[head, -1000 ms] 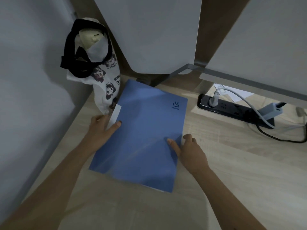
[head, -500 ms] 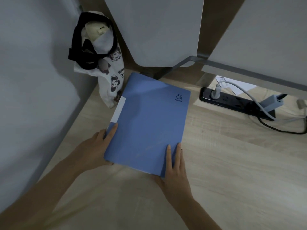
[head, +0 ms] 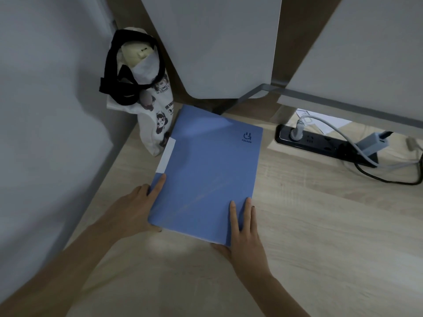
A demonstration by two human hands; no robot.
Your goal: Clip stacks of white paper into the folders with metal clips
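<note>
A closed blue folder (head: 206, 170) lies flat on the wooden desk (head: 320, 225), its spine to the left with a white label strip (head: 166, 154). My left hand (head: 135, 209) holds the folder's near-left edge, fingers on the cover and thumb at the near edge. My right hand (head: 245, 234) grips the near-right corner, two fingers flat on the cover and the thumb under the edge. No loose paper or metal clip shows.
A white printed tote bag with black handles (head: 142, 94) stands against the left wall, touching the folder's far-left corner. A black power strip (head: 320, 143) with plugs and cables lies at the back right. Grey panels rise behind the desk.
The folder slid away from me toward the back of the desk. Both hands shifted from its sides to its near edge and corners.
</note>
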